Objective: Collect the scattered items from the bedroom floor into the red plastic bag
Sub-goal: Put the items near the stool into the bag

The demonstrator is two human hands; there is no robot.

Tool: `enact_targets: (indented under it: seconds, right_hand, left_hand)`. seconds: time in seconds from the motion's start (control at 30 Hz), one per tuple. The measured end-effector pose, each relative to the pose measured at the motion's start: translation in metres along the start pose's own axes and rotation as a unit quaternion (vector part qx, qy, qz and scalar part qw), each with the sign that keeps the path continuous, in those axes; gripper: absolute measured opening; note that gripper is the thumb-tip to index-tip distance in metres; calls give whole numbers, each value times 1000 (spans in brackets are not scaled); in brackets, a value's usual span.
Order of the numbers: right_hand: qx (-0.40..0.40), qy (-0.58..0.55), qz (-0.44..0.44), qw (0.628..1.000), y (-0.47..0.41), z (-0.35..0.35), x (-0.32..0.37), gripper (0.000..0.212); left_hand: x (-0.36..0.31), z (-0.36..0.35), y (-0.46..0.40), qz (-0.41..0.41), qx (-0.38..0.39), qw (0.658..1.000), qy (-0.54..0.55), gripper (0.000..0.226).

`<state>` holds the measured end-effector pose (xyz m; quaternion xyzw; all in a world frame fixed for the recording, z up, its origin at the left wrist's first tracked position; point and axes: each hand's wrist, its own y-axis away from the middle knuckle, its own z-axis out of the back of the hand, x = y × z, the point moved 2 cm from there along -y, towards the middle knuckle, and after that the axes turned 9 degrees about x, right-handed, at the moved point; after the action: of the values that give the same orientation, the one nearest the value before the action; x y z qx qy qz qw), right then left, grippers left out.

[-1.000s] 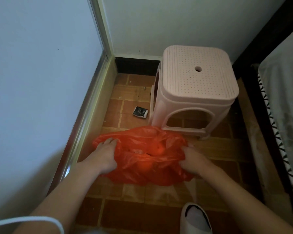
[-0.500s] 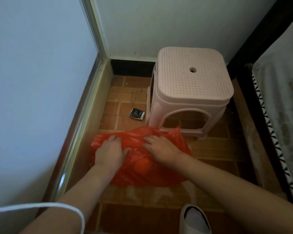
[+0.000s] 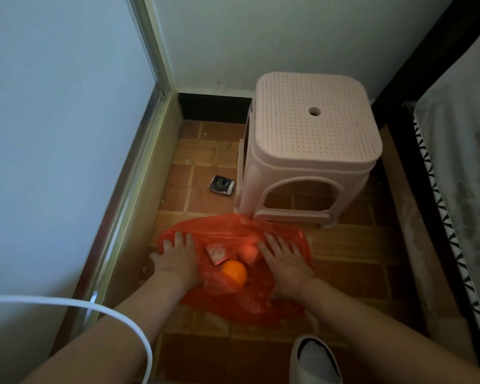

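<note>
Head view, nearest first: a white slipper [image 3: 315,361] shows at the bottom edge, and a white cord [image 3: 94,309] arcs across the lower left corner. Just beyond, the red plastic bag [image 3: 241,303] lies flat on the tiled floor [image 3: 352,245], its mouth spread wide. The left hand [image 3: 178,259] presses on the bag's left side with fingers straight and spread; the right hand [image 3: 284,261] does the same on the right side. Neither grip is clamped on anything: both are flat on the plastic, holding it apart.

Between the hands, inside the open bag, sit an orange ball [image 3: 234,272], a small white packet [image 3: 216,253] and a pinkish round item [image 3: 248,252] that is too dim to name.

Farther on, a dark crumpled wrapper [image 3: 221,184] lies on the floor, well apart from the bag and just beside the leg of the pink stool [image 3: 313,139]. It looks to be the item left to collect. The bed [image 3: 460,173] runs along the right.

The risks, as I judge them: the ball is round and the bag lies nearly flat, so lifting one hand to reach for the wrapper could let the mouth slump and the ball roll out. The thin plastic may also slide on the smooth tiles. The wrapper sits tight against the stool leg, so a hasty reach could push it underneath.
</note>
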<state>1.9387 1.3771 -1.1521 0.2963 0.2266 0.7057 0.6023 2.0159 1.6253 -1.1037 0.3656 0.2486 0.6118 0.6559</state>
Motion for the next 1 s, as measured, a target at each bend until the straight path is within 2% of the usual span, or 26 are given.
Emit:
enact_targets:
  seconds: [0.07, 0.17, 0.23, 0.33, 0.4, 0.47, 0.6, 0.73, 0.87, 0.93, 1.0]
  right_hand:
    - [-30, -10, 22, 999, 8, 7, 5, 139]
    - [-129, 5, 96, 987, 17, 24, 22, 100]
    - [-183, 26, 155, 970, 18, 29, 34, 78]
    - [-188, 59, 216, 956, 7, 29, 51, 62]
    - [-130, 64, 217, 965, -1, 27, 56, 63]
    - [-81, 64, 220, 970, -1, 20, 62, 75]
    - [-76, 29, 276, 958, 11, -12, 78, 79]
    - [-29, 39, 315, 948, 20, -48, 92, 85]
    - [41, -6, 337, 941, 38, -58, 102, 91]
    - [44, -13, 345, 938, 42, -62, 103, 89]
    - [12, 14, 344, 939, 39, -64, 101, 83]
  left_hand:
    - [-2, 3, 2, -5, 2, 1000, -9, 107]
    - [-8, 12, 7, -43, -61, 997, -18, 66]
    - [-15, 19, 12, -74, -131, 988, -32, 52]
    - [-25, 24, 15, -130, -197, 970, -52, 47]
    - [-28, 23, 12, -167, -180, 967, -75, 48]
    - [-28, 20, 6, -192, -141, 962, -134, 51]
    - [-23, 33, -5, -223, -118, 931, -264, 63]
    - [-18, 49, -15, -231, -114, 924, -282, 76]
    - [-19, 45, -19, -256, -64, 908, -325, 79]
    - [-19, 44, -18, -260, -53, 901, -345, 80]
    - [-20, 41, -15, -249, -47, 909, -332, 80]
